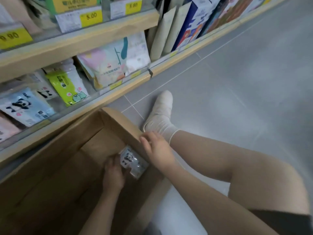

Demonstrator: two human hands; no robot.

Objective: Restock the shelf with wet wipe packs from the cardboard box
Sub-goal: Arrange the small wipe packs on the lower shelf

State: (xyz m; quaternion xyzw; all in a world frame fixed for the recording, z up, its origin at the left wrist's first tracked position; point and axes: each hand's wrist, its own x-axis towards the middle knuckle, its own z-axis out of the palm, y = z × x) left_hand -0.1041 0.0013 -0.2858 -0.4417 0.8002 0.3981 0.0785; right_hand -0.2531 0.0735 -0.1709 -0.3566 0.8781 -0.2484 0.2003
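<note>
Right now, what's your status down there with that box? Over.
Left hand grips panda wet wipe pack inside cardboard box. Right hand rests on box flap. Shelf ahead, nothing blocking.

Grey tiled floor (237, 85), pale wooden shelving (76, 43), yellow price tags (91, 16)
</note>
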